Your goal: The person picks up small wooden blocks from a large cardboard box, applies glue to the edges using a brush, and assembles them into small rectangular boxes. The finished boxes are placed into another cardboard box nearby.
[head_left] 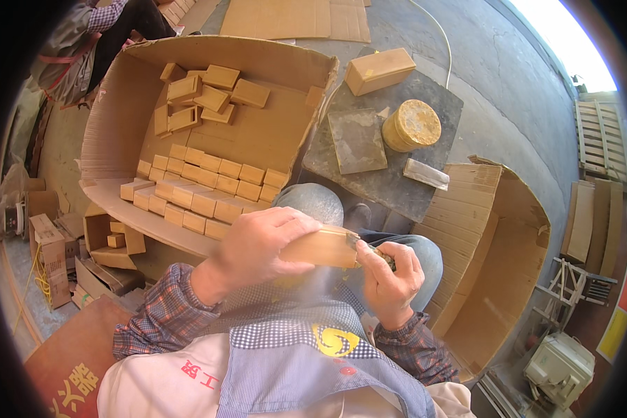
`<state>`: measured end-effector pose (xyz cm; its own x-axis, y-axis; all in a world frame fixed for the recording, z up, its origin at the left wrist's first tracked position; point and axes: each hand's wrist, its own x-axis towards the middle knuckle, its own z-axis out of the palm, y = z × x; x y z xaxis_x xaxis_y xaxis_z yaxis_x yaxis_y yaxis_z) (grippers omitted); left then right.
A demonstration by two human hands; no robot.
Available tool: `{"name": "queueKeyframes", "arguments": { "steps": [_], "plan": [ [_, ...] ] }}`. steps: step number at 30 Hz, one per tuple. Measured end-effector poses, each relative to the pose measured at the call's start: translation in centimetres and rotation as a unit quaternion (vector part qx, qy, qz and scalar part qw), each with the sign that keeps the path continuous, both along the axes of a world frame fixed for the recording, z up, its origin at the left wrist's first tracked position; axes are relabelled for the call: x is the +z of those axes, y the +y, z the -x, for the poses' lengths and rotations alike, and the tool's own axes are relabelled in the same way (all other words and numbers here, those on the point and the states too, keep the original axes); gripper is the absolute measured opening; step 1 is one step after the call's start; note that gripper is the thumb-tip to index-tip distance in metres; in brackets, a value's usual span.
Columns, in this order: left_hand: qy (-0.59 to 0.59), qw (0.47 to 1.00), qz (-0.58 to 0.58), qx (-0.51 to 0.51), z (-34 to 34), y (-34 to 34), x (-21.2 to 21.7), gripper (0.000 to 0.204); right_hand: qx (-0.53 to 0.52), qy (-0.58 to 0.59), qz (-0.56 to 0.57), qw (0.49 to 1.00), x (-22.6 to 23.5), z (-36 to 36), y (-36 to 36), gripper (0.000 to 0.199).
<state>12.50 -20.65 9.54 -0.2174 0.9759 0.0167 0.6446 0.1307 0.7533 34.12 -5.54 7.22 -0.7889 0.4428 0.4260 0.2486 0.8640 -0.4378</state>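
My left hand (263, 240) is closed around one end of a small wooden box (322, 248), held above my lap. In my right hand (391, 282) is a small scraper-like tool (353, 240), pinched between thumb and fingers. Its dark blade touches the right end of the wooden box; most of its handle is hidden by my fingers. To the left, a large cardboard box (258, 52) holds several rows of similar wooden boxes (188, 174). More wooden boxes (216, 97) lie loosely piled toward its far side.
A dark board (425, 104) ahead bears a tub with a yellowish crusted top (412, 125), a flat square plate (357, 139), a pale bar (426, 173) and a wooden box (380, 71). An open carton (515, 258) stands right. Another person (111, 42) sits at far left.
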Motion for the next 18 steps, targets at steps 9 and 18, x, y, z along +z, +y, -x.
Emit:
{"name": "queueKeyframes", "arguments": {
  "steps": [9, 18],
  "plan": [
    [0.007, 1.0, -0.001, 0.0, -0.1, 0.1, -0.1, 0.06, 0.016, -0.052, -0.059, 0.997, 0.7, -0.4, 0.3, 0.042],
    [0.0, 1.0, -0.006, 0.006, -0.1, -0.1, -0.2, 0.06, -0.02, -0.028, 0.022, 0.999, 1.3, -1.6, 1.3, 0.025]
  ]
}}
